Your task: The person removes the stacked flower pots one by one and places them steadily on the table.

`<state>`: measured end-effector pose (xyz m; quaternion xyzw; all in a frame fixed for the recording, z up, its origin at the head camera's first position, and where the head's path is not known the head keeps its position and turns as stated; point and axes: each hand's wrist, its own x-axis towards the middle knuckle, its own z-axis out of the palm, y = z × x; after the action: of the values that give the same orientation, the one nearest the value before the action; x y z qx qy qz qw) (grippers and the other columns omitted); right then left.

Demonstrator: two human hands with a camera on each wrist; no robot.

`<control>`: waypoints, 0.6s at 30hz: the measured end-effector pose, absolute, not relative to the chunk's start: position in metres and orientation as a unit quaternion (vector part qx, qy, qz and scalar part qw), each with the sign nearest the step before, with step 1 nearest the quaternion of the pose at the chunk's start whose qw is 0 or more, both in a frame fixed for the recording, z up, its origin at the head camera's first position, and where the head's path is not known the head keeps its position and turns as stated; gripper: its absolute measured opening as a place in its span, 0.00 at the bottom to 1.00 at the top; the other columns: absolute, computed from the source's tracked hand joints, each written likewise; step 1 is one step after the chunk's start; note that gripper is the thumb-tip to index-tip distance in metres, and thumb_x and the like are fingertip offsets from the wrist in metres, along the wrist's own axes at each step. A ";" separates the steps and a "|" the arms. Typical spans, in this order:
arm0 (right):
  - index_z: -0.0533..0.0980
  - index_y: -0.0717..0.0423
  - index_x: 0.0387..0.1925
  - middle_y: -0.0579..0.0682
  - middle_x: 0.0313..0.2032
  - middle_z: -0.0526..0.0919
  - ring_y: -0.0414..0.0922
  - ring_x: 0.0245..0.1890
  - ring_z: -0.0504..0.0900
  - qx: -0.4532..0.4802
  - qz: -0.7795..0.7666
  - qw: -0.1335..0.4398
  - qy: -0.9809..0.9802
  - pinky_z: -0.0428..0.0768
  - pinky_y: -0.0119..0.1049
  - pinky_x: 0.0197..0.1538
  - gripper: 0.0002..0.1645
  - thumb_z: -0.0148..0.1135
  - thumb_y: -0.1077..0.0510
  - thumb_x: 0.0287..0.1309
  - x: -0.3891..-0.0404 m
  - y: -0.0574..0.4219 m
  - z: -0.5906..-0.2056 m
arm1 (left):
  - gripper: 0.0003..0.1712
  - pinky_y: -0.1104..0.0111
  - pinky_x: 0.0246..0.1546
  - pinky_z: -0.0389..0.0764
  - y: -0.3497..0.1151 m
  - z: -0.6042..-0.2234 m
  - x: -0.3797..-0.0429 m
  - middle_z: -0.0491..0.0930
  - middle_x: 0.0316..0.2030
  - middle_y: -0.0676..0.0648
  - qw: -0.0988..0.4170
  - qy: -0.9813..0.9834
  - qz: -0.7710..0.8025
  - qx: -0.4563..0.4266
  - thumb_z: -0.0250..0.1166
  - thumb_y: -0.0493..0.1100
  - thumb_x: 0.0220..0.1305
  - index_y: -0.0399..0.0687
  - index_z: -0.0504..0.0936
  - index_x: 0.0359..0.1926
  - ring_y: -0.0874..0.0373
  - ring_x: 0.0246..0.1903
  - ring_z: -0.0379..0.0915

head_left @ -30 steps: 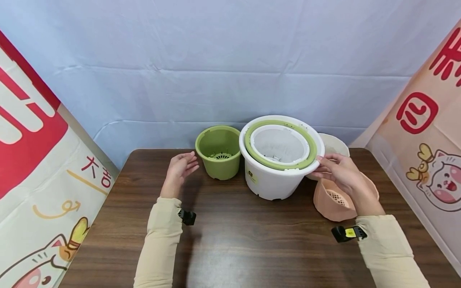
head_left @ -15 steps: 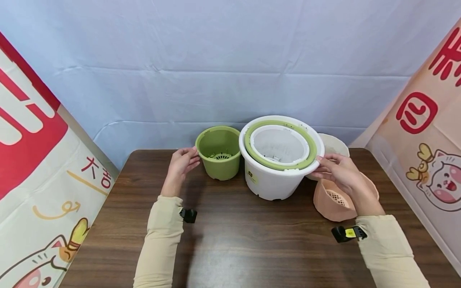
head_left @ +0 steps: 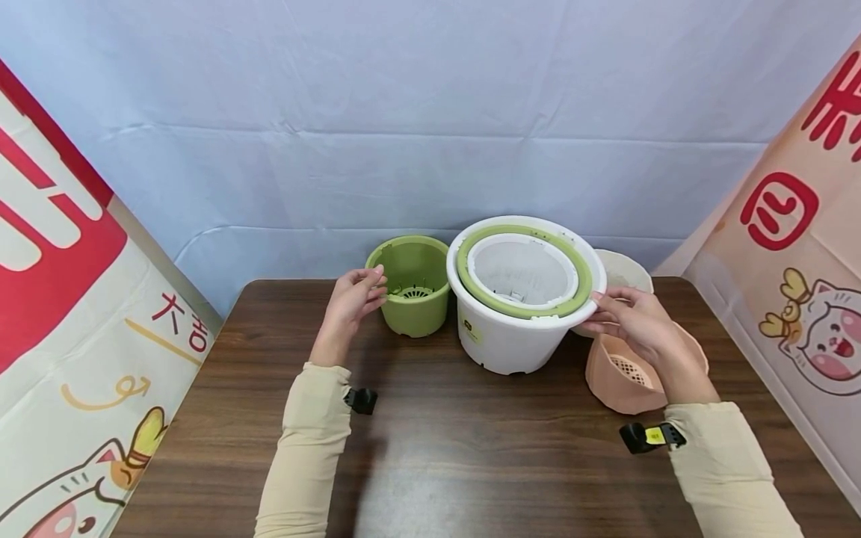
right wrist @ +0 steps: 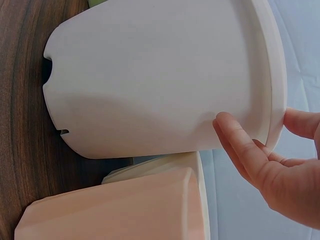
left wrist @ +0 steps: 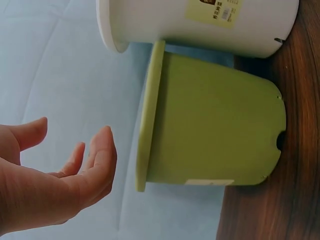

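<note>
Wood-grain counter (head_left: 498, 463), blue cloth (head_left: 430, 112) behind, printed banners (head_left: 803, 261), left grip (head_left: 353, 300) loosely parted, holding nothing, right grip (head_left: 635, 323) pinching outer white pot (head_left: 507, 344)

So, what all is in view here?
Large white pot: one, white, centre
Nested green pot: one, green, inside it
Small white pot: one, white, innermost
Green pot: one, green, left
Cream pot: one, cream, rear right
Peach pot: one, peach, front right
Labels: two, yellowish, on pots
Table: one, brown, underneath
Backdrop: one, blue, behind
Banners: two, multicoloured, either side
Wrist cameras: two, black, wrists
Sleeves: two, cream, forearms
Left hand: one, bare, near green pot
Right hand: one, bare, pinching large white pot
</note>
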<state>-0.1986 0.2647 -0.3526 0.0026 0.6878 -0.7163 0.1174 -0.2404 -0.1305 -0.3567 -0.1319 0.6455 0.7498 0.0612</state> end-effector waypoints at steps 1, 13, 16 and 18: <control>0.59 0.70 0.47 0.49 0.29 0.80 0.40 0.31 0.83 0.003 -0.717 0.117 0.688 0.81 0.34 0.40 0.15 0.48 0.62 0.67 -0.198 0.265 -0.353 | 0.25 0.62 0.53 0.74 -0.129 -0.356 -0.240 0.69 0.55 0.36 0.064 0.645 0.750 -0.127 0.56 0.44 0.68 0.33 0.63 0.59 0.53 0.44 0.73; 0.59 0.70 0.47 0.49 0.29 0.80 0.40 0.31 0.83 0.004 -0.720 0.115 0.684 0.81 0.34 0.41 0.14 0.48 0.63 0.67 -0.197 0.265 -0.352 | 0.24 0.59 0.52 0.74 -0.114 -0.350 -0.235 0.69 0.55 0.37 0.079 0.649 0.751 -0.090 0.56 0.44 0.68 0.34 0.64 0.59 0.46 0.52 0.70; 0.59 0.69 0.46 0.49 0.29 0.80 0.40 0.31 0.83 0.004 -0.718 0.116 0.686 0.81 0.34 0.41 0.14 0.48 0.62 0.67 -0.197 0.264 -0.352 | 0.24 0.57 0.53 0.73 -0.111 -0.347 -0.235 0.69 0.55 0.37 0.083 0.651 0.751 -0.079 0.56 0.44 0.68 0.34 0.64 0.58 0.45 0.53 0.69; 0.59 0.69 0.46 0.50 0.29 0.80 0.40 0.31 0.83 0.003 -0.714 0.115 0.690 0.81 0.34 0.40 0.14 0.48 0.62 0.67 -0.197 0.264 -0.351 | 0.23 0.56 0.54 0.72 -0.109 -0.346 -0.235 0.69 0.55 0.37 0.087 0.650 0.751 -0.072 0.56 0.44 0.68 0.35 0.64 0.58 0.45 0.54 0.69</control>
<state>-0.1971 0.2642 -0.3514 0.0034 0.6902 -0.7143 0.1152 -0.2349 -0.1087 -0.3464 -0.0720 0.6502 0.7513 0.0871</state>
